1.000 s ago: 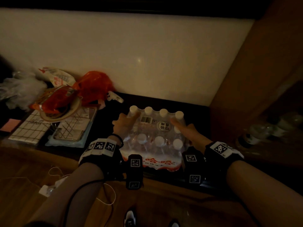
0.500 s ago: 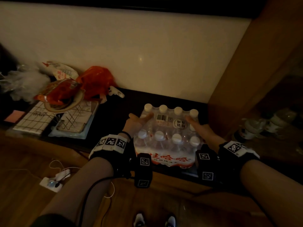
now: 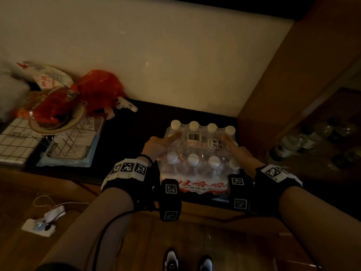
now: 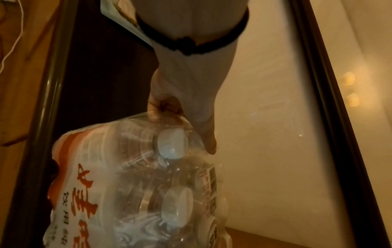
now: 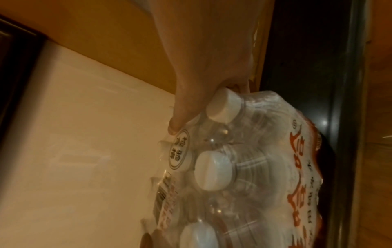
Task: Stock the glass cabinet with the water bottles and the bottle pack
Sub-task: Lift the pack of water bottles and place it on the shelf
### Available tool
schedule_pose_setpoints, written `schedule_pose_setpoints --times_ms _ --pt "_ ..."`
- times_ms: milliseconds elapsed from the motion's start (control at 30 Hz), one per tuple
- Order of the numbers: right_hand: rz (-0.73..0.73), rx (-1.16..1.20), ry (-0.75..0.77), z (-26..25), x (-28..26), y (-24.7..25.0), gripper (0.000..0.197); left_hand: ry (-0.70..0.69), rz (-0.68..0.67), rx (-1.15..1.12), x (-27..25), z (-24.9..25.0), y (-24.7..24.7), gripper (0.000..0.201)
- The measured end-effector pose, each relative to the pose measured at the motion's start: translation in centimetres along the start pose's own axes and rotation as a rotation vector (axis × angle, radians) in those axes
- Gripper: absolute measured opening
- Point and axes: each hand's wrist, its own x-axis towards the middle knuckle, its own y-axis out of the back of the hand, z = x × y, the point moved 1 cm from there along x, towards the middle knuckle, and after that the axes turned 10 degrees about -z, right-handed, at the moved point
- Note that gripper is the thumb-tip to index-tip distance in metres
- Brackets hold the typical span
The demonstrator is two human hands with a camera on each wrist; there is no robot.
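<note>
The shrink-wrapped bottle pack [image 3: 199, 159], white-capped with red lettering on its front, is over the right end of the dark counter [image 3: 152, 118]. My left hand [image 3: 160, 144] grips its left side, thumb across the top wrap. My right hand [image 3: 238, 149] grips its right side the same way. In the left wrist view my left hand's fingers [image 4: 155, 114] curl into the wrap of the pack [image 4: 131, 193]. The right wrist view shows my right hand [image 5: 201, 67] clamped beside a cap on the pack [image 5: 244, 167]. Several water bottles [image 3: 289, 145] stand inside the cabinet [image 3: 293, 79] at right.
At the counter's left end lie a red plastic bag [image 3: 99, 87], a bowl of packets [image 3: 58, 122] and a wire rack [image 3: 72, 141]. A pale wall rises behind. A power strip [image 3: 39, 225] with a cable lies on the wooden floor by my shoes [image 3: 172, 261].
Both hands have carried the bottle pack to the right along the counter, so it now sits close against the cabinet's side panel. The grips are unchanged.
</note>
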Motion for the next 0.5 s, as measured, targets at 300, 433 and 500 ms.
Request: schedule_pose_setpoints --times_ms 300,433,500 --pt "0.015 0.122 -0.049 1.6 -1.3 -0.3 0.138 -0.097 0.12 -0.119 -1.3 -1.4 -1.8 0.085" --pt "0.001 0.227 -0.036 3.8 -2.3 -0.3 0.142 -0.058 0.184 -0.134 -3.1 -1.8 -2.9 0.082" --pt "-0.003 0.233 -0.011 4.9 -2.9 -0.1 0.147 -0.035 0.2 -0.159 -3.9 -2.7 -3.5 0.094"
